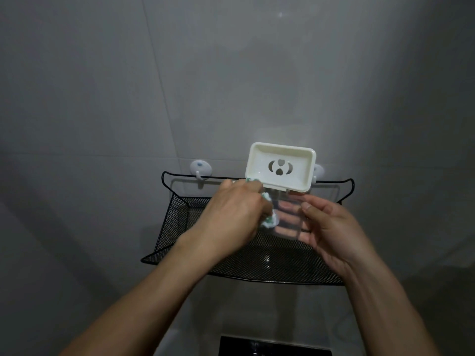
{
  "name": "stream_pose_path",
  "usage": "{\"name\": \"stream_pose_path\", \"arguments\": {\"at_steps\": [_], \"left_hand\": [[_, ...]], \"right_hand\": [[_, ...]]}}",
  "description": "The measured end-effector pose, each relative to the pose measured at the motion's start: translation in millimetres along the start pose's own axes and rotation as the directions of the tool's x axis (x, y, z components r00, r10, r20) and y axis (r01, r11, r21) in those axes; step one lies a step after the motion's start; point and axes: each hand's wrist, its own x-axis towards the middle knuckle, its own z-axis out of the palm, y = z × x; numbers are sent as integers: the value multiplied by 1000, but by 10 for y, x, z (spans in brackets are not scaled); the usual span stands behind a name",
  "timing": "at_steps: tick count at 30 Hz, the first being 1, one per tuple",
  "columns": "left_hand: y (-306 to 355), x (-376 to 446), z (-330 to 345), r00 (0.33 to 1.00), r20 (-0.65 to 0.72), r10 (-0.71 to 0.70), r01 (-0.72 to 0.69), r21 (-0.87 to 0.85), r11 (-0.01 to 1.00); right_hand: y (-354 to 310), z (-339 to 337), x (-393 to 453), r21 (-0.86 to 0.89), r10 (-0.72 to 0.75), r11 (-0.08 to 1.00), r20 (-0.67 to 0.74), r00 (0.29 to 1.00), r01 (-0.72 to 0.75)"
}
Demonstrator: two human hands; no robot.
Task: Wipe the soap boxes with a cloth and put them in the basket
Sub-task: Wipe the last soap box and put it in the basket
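A soap box [281, 165] is held open above the black mesh basket [257, 263]. Its cream tray stands upright, with heart-shaped cut-outs, and its clear lid [289, 217] hangs below on a hinge. My right hand [331, 227] grips the clear lid from the right, fingers showing through the plastic. My left hand [234, 211] clutches a white and green cloth [345, 218] bunched in its fingers and presses it against the left side of the lid.
The basket hangs on two white wall hooks [200, 169] against a grey tiled wall [231, 73]. Its inside shows no other objects. A dark glossy surface [272, 346] lies below at the bottom edge.
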Motion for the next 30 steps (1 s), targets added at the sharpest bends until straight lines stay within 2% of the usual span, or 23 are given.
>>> {"name": "stream_pose_path", "arguments": {"at_steps": [4,8,12,21,24,28,30], "left_hand": [[186,64,64,992,-121,40,-45,-43,998],[199,135,153,991,-132,16,-1,106,994],[224,162,123,981,-193,21,12,168,986],[124,267,168,963,-266,-52,92,143,985],[-19,273,219,972,-215,-94,131,164,978],[-111,200,155,994,-112,-1,18,154,988],[-138,156,118,998,-62,2,8,149,989]], "right_hand": [[27,31,10,-20,7,1000,-1,1000,-7],[44,25,-3,-26,4,1000,-9,1000,-4],[55,24,-18,-8,-5,1000,-2,1000,5],[-5,12,-10,3,-43,999,-7,999,43],[-8,-9,-17,-27,-41,999,-43,998,40],[-22,-71,-42,-22,-29,999,-76,997,27],[-40,-91,-40,-29,-30,999,-84,996,28]]}}
